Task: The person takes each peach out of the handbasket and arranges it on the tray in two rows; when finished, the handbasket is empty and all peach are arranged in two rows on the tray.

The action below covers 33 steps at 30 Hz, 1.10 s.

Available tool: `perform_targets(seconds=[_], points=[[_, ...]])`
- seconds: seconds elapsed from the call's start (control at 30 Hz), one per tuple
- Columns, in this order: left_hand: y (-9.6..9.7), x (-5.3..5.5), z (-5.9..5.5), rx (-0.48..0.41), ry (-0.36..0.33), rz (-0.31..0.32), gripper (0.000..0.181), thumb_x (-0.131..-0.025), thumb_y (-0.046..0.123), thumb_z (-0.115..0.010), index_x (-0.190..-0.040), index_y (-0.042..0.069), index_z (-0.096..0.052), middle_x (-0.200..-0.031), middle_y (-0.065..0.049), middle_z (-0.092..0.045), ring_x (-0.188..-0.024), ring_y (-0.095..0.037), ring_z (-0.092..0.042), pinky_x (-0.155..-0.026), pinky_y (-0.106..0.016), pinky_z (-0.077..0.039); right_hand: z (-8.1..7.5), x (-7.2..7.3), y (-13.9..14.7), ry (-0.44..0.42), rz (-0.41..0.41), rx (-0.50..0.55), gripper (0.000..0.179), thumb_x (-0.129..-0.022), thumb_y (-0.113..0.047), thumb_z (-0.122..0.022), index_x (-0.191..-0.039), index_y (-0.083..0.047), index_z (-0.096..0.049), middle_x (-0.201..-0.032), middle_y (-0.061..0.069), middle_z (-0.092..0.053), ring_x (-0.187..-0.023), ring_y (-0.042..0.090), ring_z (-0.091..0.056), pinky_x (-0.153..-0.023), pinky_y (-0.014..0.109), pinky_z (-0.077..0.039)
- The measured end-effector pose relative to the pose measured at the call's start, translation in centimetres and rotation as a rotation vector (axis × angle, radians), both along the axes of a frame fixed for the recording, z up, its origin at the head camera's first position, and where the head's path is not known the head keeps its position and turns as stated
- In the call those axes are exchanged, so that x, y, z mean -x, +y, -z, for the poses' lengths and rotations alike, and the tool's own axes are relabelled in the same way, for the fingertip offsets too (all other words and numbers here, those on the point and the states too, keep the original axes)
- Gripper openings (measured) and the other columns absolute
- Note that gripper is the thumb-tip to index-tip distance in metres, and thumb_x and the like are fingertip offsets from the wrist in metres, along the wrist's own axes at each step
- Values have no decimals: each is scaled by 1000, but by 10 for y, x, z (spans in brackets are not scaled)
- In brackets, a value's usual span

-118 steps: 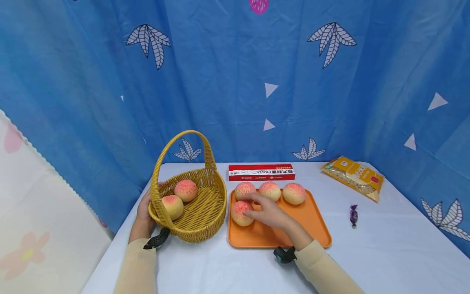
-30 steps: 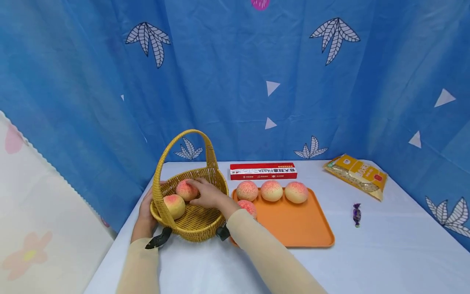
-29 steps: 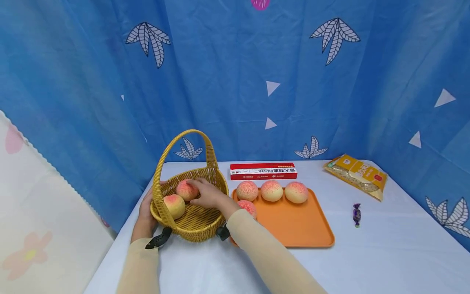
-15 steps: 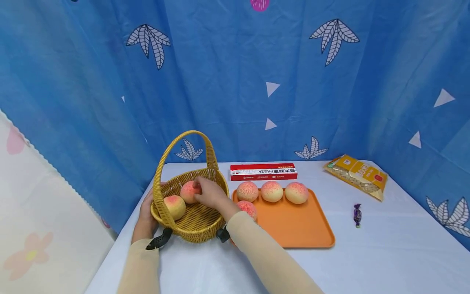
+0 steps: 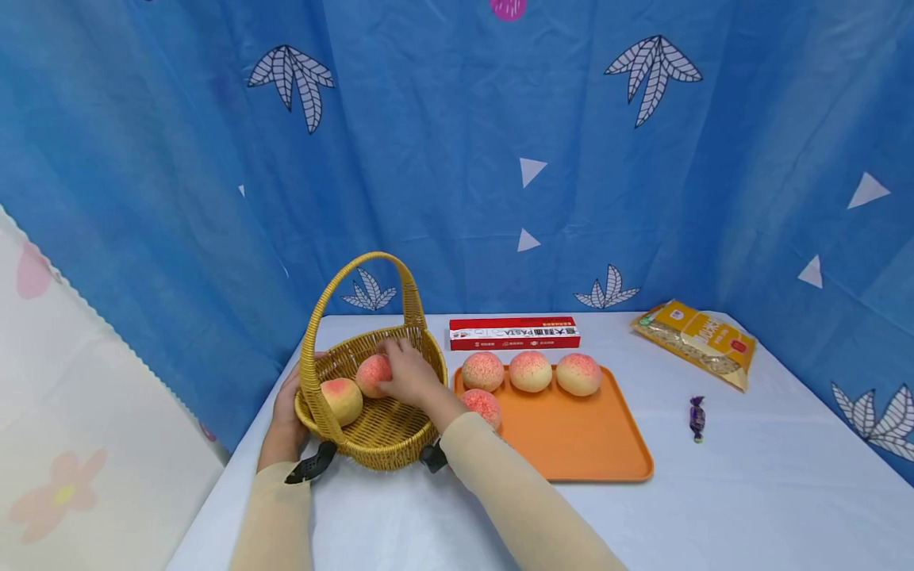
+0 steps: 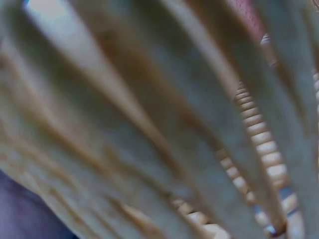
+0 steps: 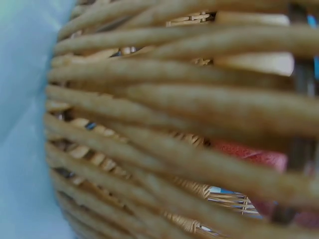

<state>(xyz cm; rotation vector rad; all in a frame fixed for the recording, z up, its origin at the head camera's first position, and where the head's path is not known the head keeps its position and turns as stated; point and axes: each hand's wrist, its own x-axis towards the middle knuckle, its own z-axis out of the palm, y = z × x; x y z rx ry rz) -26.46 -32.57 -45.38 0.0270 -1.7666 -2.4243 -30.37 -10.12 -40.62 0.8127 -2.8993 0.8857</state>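
In the head view, my right hand reaches into the yellow wicker basket and holds a pink-red peach, thumb and fingers about its right side. Left of it in the basket lies a yellow-and-pink peach. My left hand grips the basket's left outer side, its fingers partly hidden behind the wall and handle. Blurred basket weave fills the left wrist view. Through the weave in the right wrist view, red shows behind the strands.
An orange tray right of the basket bears several peaches. Behind it lies a red pasta box. A yellow bag of grain and a purple wrapped candy lie on the right of the white table. Blue curtains hang behind.
My right hand has gone from a peach on the tray into the basket. Over the last second it has drawn the held peach slightly right. The left hand stays at the basket.
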Motion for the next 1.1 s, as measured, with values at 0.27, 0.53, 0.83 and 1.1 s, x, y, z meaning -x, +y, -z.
perform_targets(seconds=[0.27, 0.53, 0.83, 1.1], points=[[0, 1, 1, 0, 10, 5, 33, -108, 17, -30, -131, 20, -54, -129, 9, -49, -123, -15, -40, -96, -22, -41, 0, -1, 1, 23, 14, -93, 80, -86, -41, -77, -153, -20, -39, -149, 9, -43, -128, 28, -47, -105, 43, -48], [0, 3, 4, 3, -3, 5, 33, -109, 21, -30, -133, 19, -52, -130, 8, -48, -124, -14, -40, -97, -21, -40, 3, -3, 3, 26, 13, -116, 67, -84, -45, -77, -143, -23, -54, -142, 7, -50, -122, 26, -48, -100, 42, -49], [-1, 4, 2, 3, -10, 1, 30, -108, 24, -34, -130, 22, -54, -130, 10, -49, -125, -14, -40, -97, -21, -41, 1, -1, 3, -13, -14, -36, 62, -80, -42, -82, -131, -18, -55, -122, 2, -65, -111, 20, -60, -93, 36, -52], [-2, 3, 3, 1, -9, 9, 31, -108, 21, -33, -132, 20, -53, -130, 10, -48, -124, -13, -40, -98, -22, -40, 2, -2, 3, 0, -11, 1, 64, -79, -43, -83, -129, -19, -53, -121, 0, -60, -108, 16, -60, -93, 34, -52]])
